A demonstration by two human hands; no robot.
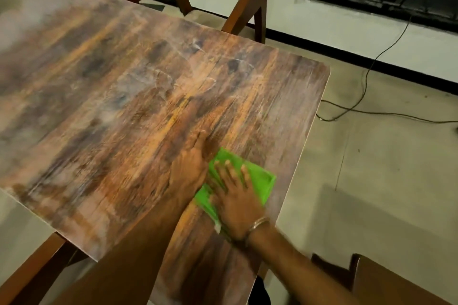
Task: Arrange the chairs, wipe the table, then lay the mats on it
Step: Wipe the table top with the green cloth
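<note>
Head view: green cloth [257,178] under right hand [238,205] fingers [229,168] (flat).

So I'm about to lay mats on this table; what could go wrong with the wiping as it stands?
The green cloth under the right hand is near the table edge, so it might slide off. Whitish smears further up could remain if missed. The floor cable may be a trip hazard.

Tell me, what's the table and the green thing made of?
The table looks like wood, though its thin pale edge suggests a printed wood-grain sheet on board; the finish is smooth with a dull sheen. The green cloth seems soft fabric, perhaps microfibre: it folds and lies flat under the right hand.
</note>
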